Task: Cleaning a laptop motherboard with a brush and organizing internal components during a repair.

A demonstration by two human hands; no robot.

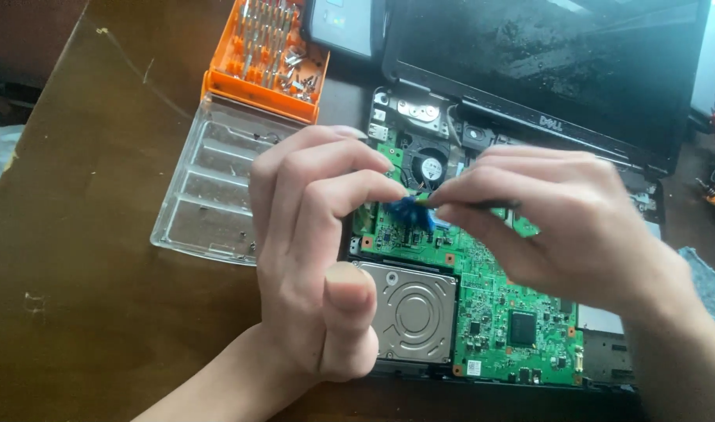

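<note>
Brown wooden table (99, 234), opened laptop (529, 94) on it, green circuit board (498, 312) and silver hard drive (412, 312) exposed. Left hand (318, 234) and right hand (560, 227) meet above board, fingertips pinching small blue piece (412, 211); right also grips thin dark tool (482, 205). Orange bit case (267, 59) with clear lid (209, 187) at left.

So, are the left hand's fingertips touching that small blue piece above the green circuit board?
Touching: the head view shows the left hand pinching the small blue piece.
</note>
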